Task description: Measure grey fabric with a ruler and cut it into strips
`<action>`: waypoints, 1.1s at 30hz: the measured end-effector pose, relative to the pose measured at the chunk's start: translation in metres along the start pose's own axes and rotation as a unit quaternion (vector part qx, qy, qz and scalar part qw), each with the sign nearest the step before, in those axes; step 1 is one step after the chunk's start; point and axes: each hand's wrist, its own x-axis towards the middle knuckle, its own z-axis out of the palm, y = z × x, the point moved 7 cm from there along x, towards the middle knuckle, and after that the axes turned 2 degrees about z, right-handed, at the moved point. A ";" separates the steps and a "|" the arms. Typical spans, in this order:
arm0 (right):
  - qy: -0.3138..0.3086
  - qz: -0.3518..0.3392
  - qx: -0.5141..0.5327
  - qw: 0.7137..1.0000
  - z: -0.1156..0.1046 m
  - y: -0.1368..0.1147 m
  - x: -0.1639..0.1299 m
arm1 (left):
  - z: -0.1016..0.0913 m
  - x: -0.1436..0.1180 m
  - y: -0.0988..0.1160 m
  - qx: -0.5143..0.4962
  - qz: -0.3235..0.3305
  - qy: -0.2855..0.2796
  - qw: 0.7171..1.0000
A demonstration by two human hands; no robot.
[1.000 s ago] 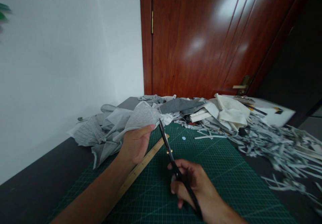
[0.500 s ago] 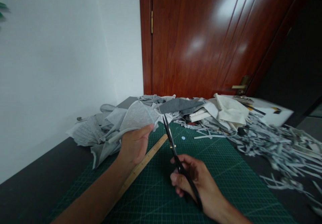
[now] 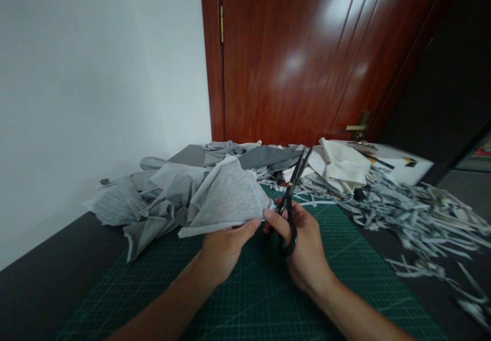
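A piece of light grey knit fabric (image 3: 230, 192) is gripped along its near edge by my left hand (image 3: 226, 246), whose fingers are mostly hidden beneath it. My right hand (image 3: 303, 241) is closed around black-handled scissors (image 3: 293, 187). Their blades point up and away, slightly parted, clear of the held fabric. With the thumb of that same hand I touch the fabric's right corner, close to my left fingertips. Both hands are above the green cutting mat (image 3: 268, 290).
Crumpled grey cloth (image 3: 118, 200) lies at the left. Behind the mat are more fabric pieces, including dark grey cloth (image 3: 268, 158) and cream cloth (image 3: 345, 164). A heap of cut fabric strips (image 3: 414, 218) spreads along the right. Beyond stands a brown door (image 3: 284, 75).
My left hand brought the fabric rightward, and its corner now meets my right hand. The scissors rose and tilted to the right. The wooden ruler on the mat no longer shows.
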 end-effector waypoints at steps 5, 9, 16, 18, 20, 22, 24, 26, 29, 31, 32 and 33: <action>-0.008 0.008 0.041 0.999 -0.004 0.002 -0.001 | 0.015 -0.004 0.005 0.004 -0.042 -0.037 0.998; -0.020 0.007 0.024 0.999 -0.003 0.005 -0.003 | 0.018 -0.004 0.019 -0.034 -0.028 0.008 0.999; -0.037 -0.001 -0.022 0.999 -0.002 0.009 -0.003 | 0.013 -0.003 0.017 -0.024 -0.041 0.037 0.998; -0.044 -0.006 -0.029 0.999 -0.001 0.009 -0.003 | 0.013 -0.002 0.015 -0.005 -0.057 0.017 0.998; -0.053 -0.007 -0.027 0.998 0.000 0.010 -0.002 | 0.014 -0.001 0.013 0.012 -0.068 -0.004 0.998; -0.066 -0.002 -0.020 0.998 0.003 0.014 -0.001 | 0.014 0.000 0.013 0.024 -0.077 -0.019 0.997; -0.085 0.002 -0.023 0.996 0.006 0.018 0.000 | 0.013 0.001 0.013 0.022 -0.079 -0.025 0.996; -0.100 -0.002 -0.037 0.994 0.008 0.021 0.000 | 0.013 0.002 0.013 0.011 -0.076 -0.029 0.997; -0.114 -0.011 -0.067 0.991 0.010 0.022 -0.004 | 0.015 0.002 0.014 0.003 -0.086 -0.051 0.995; -0.127 -0.009 -0.090 0.988 0.011 0.023 -0.008 | 0.014 0.005 0.018 0.002 -0.093 -0.059 0.994; -0.132 -0.004 -0.098 0.986 0.012 0.024 -0.011 | 0.013 0.007 0.022 -0.001 -0.093 -0.055 0.994; -0.138 0.006 -0.102 0.985 0.012 0.026 -0.013 | 0.010 0.010 0.028 -0.011 -0.085 -0.046 0.995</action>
